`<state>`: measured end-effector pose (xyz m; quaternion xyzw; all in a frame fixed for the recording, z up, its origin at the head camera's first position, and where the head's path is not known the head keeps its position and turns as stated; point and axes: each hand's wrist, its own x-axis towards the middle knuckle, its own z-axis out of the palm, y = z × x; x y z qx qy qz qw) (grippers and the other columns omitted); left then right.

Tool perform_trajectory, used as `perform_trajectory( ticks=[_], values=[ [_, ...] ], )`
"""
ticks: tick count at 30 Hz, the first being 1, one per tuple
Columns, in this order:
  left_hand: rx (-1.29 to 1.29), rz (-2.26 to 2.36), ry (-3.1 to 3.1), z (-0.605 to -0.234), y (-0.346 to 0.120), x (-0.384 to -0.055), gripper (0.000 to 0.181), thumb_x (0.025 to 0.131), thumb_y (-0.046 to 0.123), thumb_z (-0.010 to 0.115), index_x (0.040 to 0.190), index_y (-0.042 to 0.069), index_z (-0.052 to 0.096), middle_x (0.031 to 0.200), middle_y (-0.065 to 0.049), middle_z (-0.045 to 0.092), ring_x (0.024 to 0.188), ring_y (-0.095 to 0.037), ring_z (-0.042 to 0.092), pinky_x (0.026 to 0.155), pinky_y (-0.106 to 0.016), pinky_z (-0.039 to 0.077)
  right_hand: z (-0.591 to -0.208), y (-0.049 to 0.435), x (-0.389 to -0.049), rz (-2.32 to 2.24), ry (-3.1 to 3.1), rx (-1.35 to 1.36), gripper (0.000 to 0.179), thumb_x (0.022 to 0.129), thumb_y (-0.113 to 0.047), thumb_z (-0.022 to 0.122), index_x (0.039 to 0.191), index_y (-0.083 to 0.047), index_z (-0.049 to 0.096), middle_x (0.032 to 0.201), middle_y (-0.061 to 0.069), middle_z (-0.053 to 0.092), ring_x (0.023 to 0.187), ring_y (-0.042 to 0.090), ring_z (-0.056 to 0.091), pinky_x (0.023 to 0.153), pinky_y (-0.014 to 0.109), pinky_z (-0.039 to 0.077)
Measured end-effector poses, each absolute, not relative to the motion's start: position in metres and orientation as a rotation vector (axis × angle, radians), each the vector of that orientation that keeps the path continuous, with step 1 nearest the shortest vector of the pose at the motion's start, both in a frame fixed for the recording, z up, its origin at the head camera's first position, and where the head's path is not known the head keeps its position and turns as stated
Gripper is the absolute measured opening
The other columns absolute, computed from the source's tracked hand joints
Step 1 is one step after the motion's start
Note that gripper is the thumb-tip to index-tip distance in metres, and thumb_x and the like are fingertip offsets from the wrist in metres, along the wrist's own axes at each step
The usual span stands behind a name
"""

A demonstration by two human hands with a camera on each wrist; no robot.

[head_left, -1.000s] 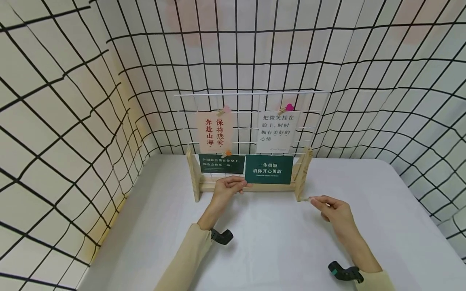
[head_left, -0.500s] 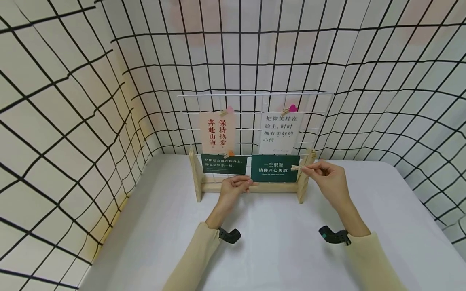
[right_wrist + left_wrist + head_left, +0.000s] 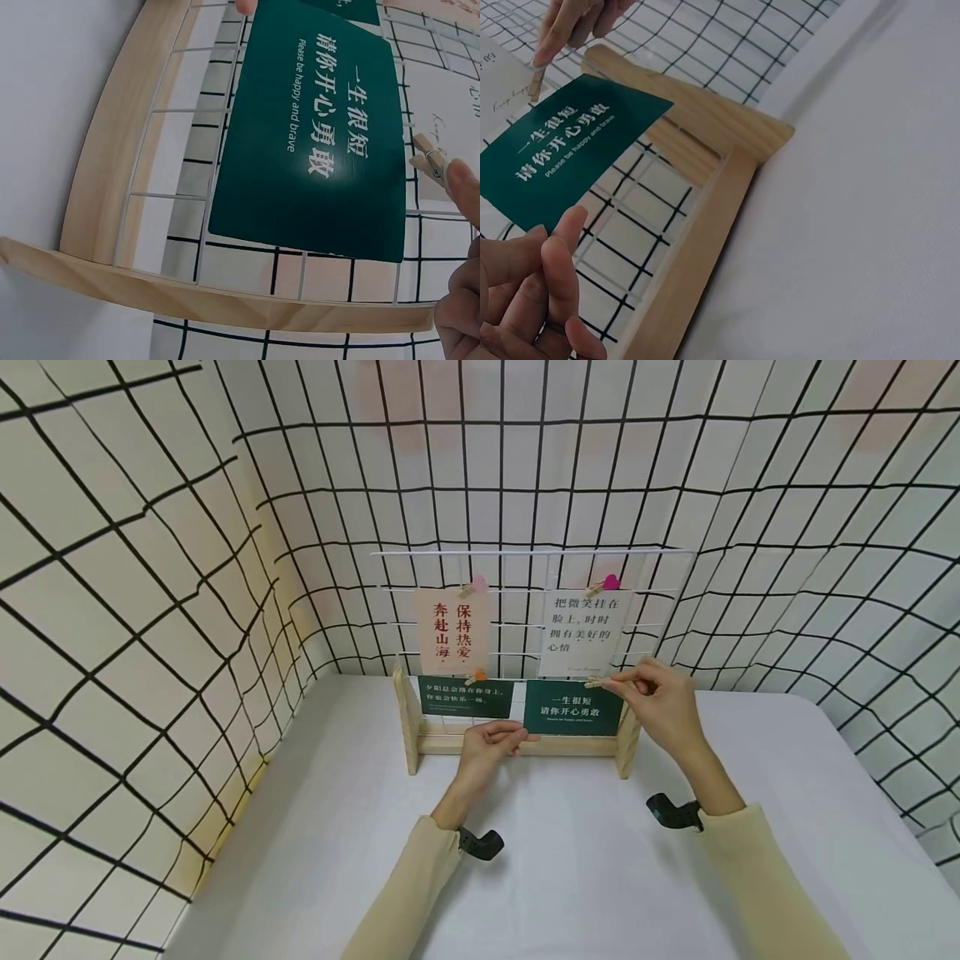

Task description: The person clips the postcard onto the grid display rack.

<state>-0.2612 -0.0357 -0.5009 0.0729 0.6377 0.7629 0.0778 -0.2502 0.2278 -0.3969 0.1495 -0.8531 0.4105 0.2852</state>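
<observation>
My left hand (image 3: 487,753) pinches a dark green card (image 3: 572,708) with white lettering by its lower left corner, holding it upright against the lower right of a white wire grid rack. In the right wrist view, a small wooden clothespin (image 3: 430,159) sits between the thumb and fingers of my right hand (image 3: 663,702). Its front end is by the card's top edge, just below a white lettered card (image 3: 581,631). On the rack's left side hang a pink card (image 3: 453,631) and, under it, another green card (image 3: 467,697).
Clothespins with a pink heart (image 3: 478,583), a magenta heart (image 3: 611,582) and an orange top (image 3: 478,675) fasten the hung cards. The rack's wooden stand (image 3: 407,718) rests on a white-covered table (image 3: 570,860). Black wire mesh (image 3: 502,460) surrounds the back and sides.
My right hand has risen from beside the stand's right foot to the green card's top edge, carrying the clothespin. My left hand has moved the card slightly right, against the rack.
</observation>
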Motion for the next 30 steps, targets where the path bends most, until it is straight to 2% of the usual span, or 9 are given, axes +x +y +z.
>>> perform_trajectory(
  ticks=[11, 25, 30],
  values=[
    [0.238, 2.3, 1.908, -0.503, -0.028, -0.261, 0.022, 0.097, 0.006, 0.071, 0.114, -0.008, 0.071, 0.109, -0.028, 0.075, 0.067, -0.009, 0.067, 0.069, -0.022, 0.056, -0.389, 0.234, -0.239, 1.022, -2.283, 0.405, 0.007, 0.084, -0.003, 0.084, 0.09, 0.0, 0.081, 0.068, 0.003, 0.04, 0.062, 0.009, 0.033, 0.052, 0.02, 0.024],
    [0.155, 2.356, 1.929, -0.507, -0.017, -0.265, 0.022, 0.092, 0.002, 0.076, 0.11, -0.011, 0.073, 0.102, -0.026, 0.077, 0.066, -0.006, 0.07, 0.068, -0.02, 0.057, -0.385, 0.252, -0.242, 0.883, -2.282, 0.365, 0.009, 0.083, -0.003, 0.085, 0.089, 0.001, 0.081, 0.068, 0.005, 0.054, 0.064, 0.007, 0.035, 0.054, 0.018, 0.025],
    [0.114, 2.404, 1.929, -0.51, -0.013, -0.265, 0.021, 0.09, 0.0, 0.077, 0.108, -0.011, 0.074, 0.104, -0.029, 0.075, 0.065, -0.007, 0.069, 0.067, -0.019, 0.057, -0.382, 0.253, -0.241, 0.884, -2.278, 0.368, 0.01, 0.081, -0.004, 0.086, 0.089, 0.0, 0.081, 0.067, 0.003, 0.052, 0.064, 0.007, 0.035, 0.054, 0.017, 0.024]
  ],
)
